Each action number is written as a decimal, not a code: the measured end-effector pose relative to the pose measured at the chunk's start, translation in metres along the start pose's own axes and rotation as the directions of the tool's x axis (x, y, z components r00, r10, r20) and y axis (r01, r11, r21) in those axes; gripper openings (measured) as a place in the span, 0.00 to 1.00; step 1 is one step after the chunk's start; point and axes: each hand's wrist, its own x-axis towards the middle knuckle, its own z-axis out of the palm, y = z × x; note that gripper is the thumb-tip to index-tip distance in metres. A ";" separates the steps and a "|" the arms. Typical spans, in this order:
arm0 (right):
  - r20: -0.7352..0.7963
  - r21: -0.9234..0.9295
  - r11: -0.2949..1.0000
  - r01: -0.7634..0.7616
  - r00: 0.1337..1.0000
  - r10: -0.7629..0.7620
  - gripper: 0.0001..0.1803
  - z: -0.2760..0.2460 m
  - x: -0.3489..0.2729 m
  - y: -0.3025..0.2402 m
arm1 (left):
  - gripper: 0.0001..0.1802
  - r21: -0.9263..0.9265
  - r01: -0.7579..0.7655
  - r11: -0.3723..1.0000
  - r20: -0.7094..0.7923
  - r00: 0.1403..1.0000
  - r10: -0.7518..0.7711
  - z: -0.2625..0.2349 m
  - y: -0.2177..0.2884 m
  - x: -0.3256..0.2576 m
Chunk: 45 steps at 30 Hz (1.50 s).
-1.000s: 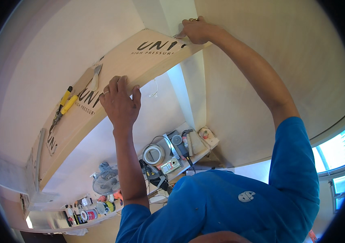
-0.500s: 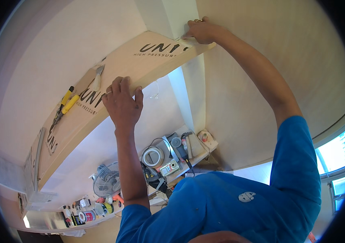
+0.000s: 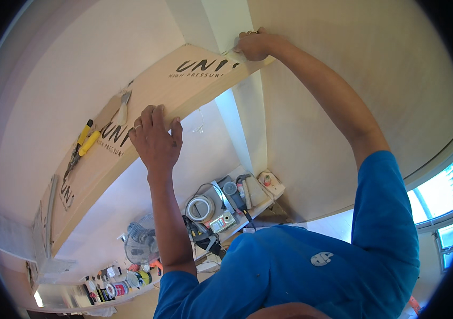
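Note:
A long shelf [image 3: 152,87] with a pale wrapped or printed top runs from the lower left to the upper right corner. My left hand [image 3: 156,141] rests on its front edge, fingertips over the top and thumb apart, holding nothing. At the far right end, my right hand [image 3: 257,44] has its fingers curled down against the corner by the white post [image 3: 225,21]. Whatever those fingers may hold is hidden. Left of my left hand, a putty knife [image 3: 123,110] and yellow-handled pliers [image 3: 81,142] lie on the shelf.
A wooden panel [image 3: 343,64] closes off the right side. Below, a bench holds a coiled roll [image 3: 200,208], a power tool [image 3: 237,195] and a small boxy device [image 3: 222,221]. A fan [image 3: 141,244] and several cans [image 3: 117,289] stand further left.
The view has shifted slightly, so the shelf and both hands appear a little further left. My right hand looks slightly lower against the corner; my left hand keeps its place on the edge.

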 end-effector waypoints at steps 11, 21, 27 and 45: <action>0.000 0.047 0.997 0.067 0.998 -0.067 0.39 0.000 -0.003 -0.011 | 0.24 0.004 0.025 1.000 0.034 0.999 -0.025 -0.002 0.002 0.001; -0.010 0.079 0.992 0.100 0.995 -0.100 0.51 -0.008 -0.047 -0.004 | 0.24 0.014 0.028 1.000 0.035 0.999 -0.029 -0.003 0.001 -0.002; -0.113 -0.022 0.990 0.142 0.983 -0.143 0.48 0.011 -0.077 0.006 | 0.24 0.007 0.019 1.000 0.030 0.999 -0.019 -0.003 0.001 0.000; -0.522 0.479 0.874 0.085 0.828 0.205 0.47 0.087 -0.106 0.031 | 0.25 -0.004 0.018 1.000 0.047 0.999 -0.017 -0.001 0.002 0.000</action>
